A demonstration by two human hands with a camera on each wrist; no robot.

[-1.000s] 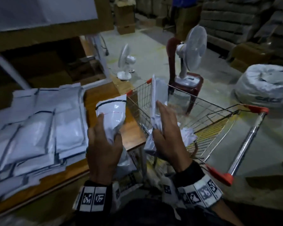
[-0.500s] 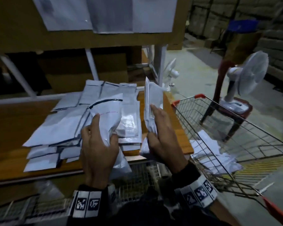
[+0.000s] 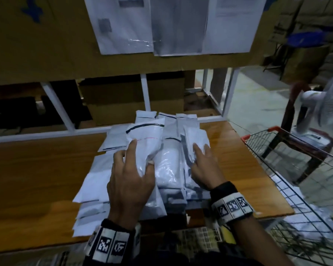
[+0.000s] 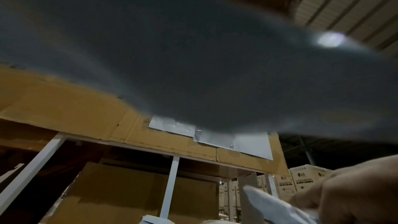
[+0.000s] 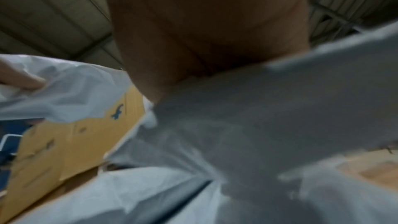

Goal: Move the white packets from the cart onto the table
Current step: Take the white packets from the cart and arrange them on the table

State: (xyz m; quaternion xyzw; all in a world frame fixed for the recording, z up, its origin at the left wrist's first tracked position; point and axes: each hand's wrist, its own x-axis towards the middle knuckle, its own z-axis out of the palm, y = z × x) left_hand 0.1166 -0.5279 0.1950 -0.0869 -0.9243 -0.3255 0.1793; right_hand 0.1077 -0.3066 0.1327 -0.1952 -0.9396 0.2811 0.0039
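**Packets at the pile, both hands on them**

We see soft, crinkled white plastic packets, flat and oblong, some with a dark band across one end. They lie overlapping in a loose pile point(image 3: 112, 181) on the glossy wooden table point(image 3: 37, 179). Behind the table stands a white metal frame point(image 3: 145, 93) with brown cardboard boxes under it, and a cardboard panel point(image 3: 46, 45) above carries taped printed sheets point(image 3: 123, 25).

To the right, the wire cart point(image 3: 296, 169) with its red corner trim is just beside the table's edge. A few white packets point(image 3: 288, 187) are visible inside it through the mesh, blurred.

Our left hand point(image 3: 131, 181) lies over a puffy packet point(image 3: 144, 143) with a thin red line across it; the fingers spread over the top and the thumb curls around its right edge, so we have it in hand, low over the pile. Whether it rests on the pile we cannot tell.

Our right hand point(image 3: 204, 169) grips a thinner packet point(image 3: 192, 143) at its lower end, forefinger extended along it, and the packet's far end tilts over the pile's right side. The right wrist view shows crumpled white film point(image 5: 258, 125) pressed against the palm. The left wrist view is mostly covered by a dark grey sheet point(image 4: 193, 57) close to the lens.

A white fan point(image 3: 325, 108) stands on a dark red stool point(image 3: 306, 150) beyond the cart.
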